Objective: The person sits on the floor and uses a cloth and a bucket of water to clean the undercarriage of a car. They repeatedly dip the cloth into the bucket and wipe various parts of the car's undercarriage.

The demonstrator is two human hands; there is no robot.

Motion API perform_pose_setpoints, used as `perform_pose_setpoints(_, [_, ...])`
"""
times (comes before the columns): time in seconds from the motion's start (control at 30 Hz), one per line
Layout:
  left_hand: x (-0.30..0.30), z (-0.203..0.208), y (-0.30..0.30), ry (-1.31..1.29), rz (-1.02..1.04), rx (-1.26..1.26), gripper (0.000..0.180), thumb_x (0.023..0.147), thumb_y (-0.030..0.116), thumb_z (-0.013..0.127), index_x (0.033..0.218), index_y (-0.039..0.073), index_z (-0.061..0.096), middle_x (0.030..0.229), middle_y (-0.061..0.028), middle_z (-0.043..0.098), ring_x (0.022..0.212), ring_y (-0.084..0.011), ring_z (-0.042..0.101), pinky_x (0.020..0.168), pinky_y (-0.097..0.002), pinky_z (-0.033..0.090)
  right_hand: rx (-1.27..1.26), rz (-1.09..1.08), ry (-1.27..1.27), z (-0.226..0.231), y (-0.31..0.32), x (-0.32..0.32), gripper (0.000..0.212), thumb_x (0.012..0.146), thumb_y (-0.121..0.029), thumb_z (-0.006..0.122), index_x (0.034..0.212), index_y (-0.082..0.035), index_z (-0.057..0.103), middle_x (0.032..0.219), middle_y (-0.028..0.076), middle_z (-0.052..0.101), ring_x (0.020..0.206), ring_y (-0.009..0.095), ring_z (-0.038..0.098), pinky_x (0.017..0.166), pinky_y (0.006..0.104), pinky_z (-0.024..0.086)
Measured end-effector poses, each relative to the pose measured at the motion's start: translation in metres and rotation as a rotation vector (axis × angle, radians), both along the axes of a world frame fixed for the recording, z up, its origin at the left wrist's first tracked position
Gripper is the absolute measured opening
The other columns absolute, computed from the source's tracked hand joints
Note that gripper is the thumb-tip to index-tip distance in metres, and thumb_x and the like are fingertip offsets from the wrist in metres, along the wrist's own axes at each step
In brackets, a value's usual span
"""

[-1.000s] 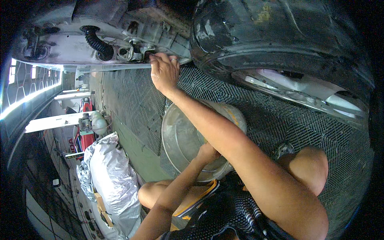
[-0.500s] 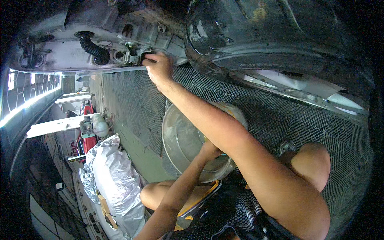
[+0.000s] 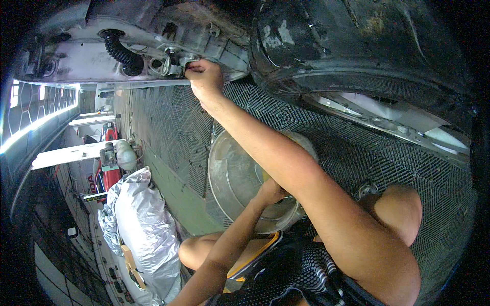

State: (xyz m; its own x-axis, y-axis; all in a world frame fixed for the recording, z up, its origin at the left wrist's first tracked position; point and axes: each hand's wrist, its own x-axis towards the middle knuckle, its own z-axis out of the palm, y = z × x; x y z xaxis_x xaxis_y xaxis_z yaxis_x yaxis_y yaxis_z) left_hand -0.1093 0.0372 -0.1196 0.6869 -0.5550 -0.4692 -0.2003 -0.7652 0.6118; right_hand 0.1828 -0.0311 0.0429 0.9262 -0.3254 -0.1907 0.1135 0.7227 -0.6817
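Up at the bare vehicle body panel [image 3: 81, 64], my right hand [image 3: 206, 80] reaches in with curled fingers against a metal hinge-like bracket [image 3: 176, 67]. Whatever lies between its fingertips is too small to make out. Left of the bracket, a black ribbed rubber hose [image 3: 121, 55] loops out of the panel. My left hand [image 3: 270, 192] is lower down, over a round, dull metal tub [image 3: 229, 166]. Its fingers are curled and partly hidden behind my right forearm; a bit of something yellowish shows beside them.
A dark wheel-arch-shaped part [image 3: 326, 46] hangs over the upper right. Ribbed black matting [image 3: 393, 158] covers the floor. At the left lie a crumpled silver cover [image 3: 145, 219], a wooden piece [image 3: 131, 265] and a compressor-like tank [image 3: 125, 154].
The view has shifted slightly, so the panel sits a little higher and farther right. My right hand stays at the bracket, its fingers slightly moved; my left hand remains over the tub.
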Motion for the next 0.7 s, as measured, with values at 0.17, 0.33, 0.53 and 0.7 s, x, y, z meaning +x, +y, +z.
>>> perform_pose_setpoints(0.17, [-0.003, 0.005, -0.003, -0.031, -0.007, 0.116, 0.058, 0.077, 0.013, 0.078, 0.131, 0.008, 0.060, 0.138, -0.0170, 0.058, 0.128, -0.0373, 0.053, 0.107, -0.0428, 0.043, 0.103, 0.038, 0.007, -0.006, 0.003, -0.001, 0.019, 0.079, -0.005, 0.073, 0.097, 0.000, 0.075, 0.086, 0.010, 0.073, 0.076, 0.016, 0.067, 0.069, 0.0289, 0.050])
perform_pose_setpoints(0.33, [-0.014, -0.008, 0.016, -0.056, -0.066, 0.075, 0.056, 0.078, 0.013, 0.077, 0.132, 0.009, 0.061, 0.139, -0.0161, 0.058, 0.130, -0.0378, 0.050, 0.109, -0.0426, 0.040, 0.176, 0.077, 0.122, 0.013, 0.004, -0.023, 0.018, 0.081, -0.002, 0.068, 0.098, 0.004, 0.074, 0.090, 0.013, 0.074, 0.080, 0.018, 0.067, 0.073, 0.0298, 0.051])
perform_pose_setpoints(0.53, [-0.004, -0.005, 0.005, 0.007, -0.033, -0.020, 0.054, 0.081, 0.016, 0.076, 0.133, 0.010, 0.060, 0.140, -0.0157, 0.057, 0.132, -0.0368, 0.049, 0.110, -0.0433, 0.039, 0.419, 0.056, 0.072, -0.010, 0.003, -0.007, 0.019, 0.083, 0.002, 0.065, 0.100, 0.006, 0.073, 0.095, 0.014, 0.074, 0.089, 0.020, 0.068, 0.082, 0.0302, 0.051])
perform_pose_setpoints(0.7, [-0.003, -0.003, 0.003, -0.036, -0.076, 0.035, 0.055, 0.081, 0.016, 0.076, 0.133, 0.009, 0.060, 0.140, -0.0153, 0.058, 0.133, -0.0364, 0.048, 0.111, -0.0435, 0.038, 0.231, 0.021, 0.072, -0.006, -0.001, -0.013, 0.021, 0.084, 0.002, 0.060, 0.100, 0.003, 0.074, 0.095, 0.012, 0.075, 0.088, 0.019, 0.068, 0.082, 0.0289, 0.051])
